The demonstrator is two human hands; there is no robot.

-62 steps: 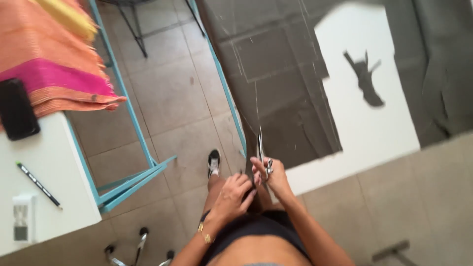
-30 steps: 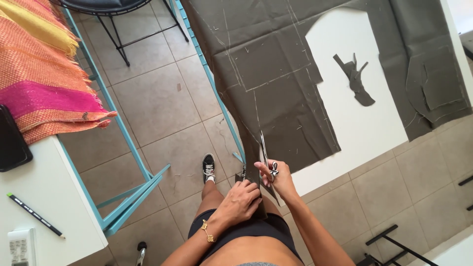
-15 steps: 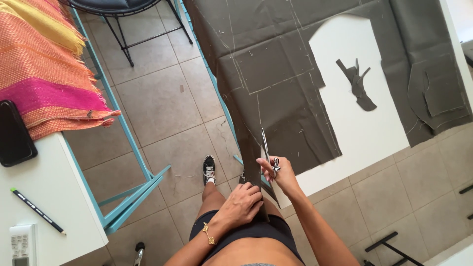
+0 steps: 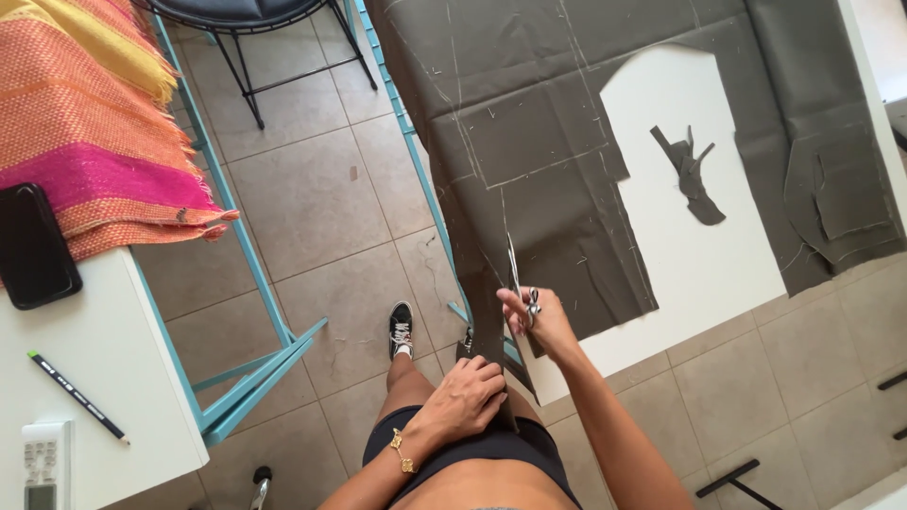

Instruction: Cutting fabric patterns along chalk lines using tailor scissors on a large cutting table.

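A large dark grey-brown fabric [image 4: 548, 161] with chalk lines lies over a white table [image 4: 699, 274], with a piece cut out of its middle. My right hand [image 4: 534, 316] grips metal scissors [image 4: 517, 279] whose blades point away from me along a chalk line in the fabric. My left hand [image 4: 463, 397], with a gold bracelet at the wrist, presses the hanging fabric edge against my thigh. A small fabric scrap [image 4: 688, 172] lies on the bare white part of the table.
At left stands a second white table [image 4: 104, 378] with teal legs, holding an orange, pink and yellow woven cloth [image 4: 90, 123], a black phone [image 4: 33, 247], a pencil [image 4: 77, 397] and a white remote [image 4: 45, 465]. A black chair [image 4: 255, 28] stands on the tiled floor.
The view has shifted slightly, with the table now higher and larger. My right hand and the scissors have advanced a little along the fabric; my left hand stays on the hanging edge.
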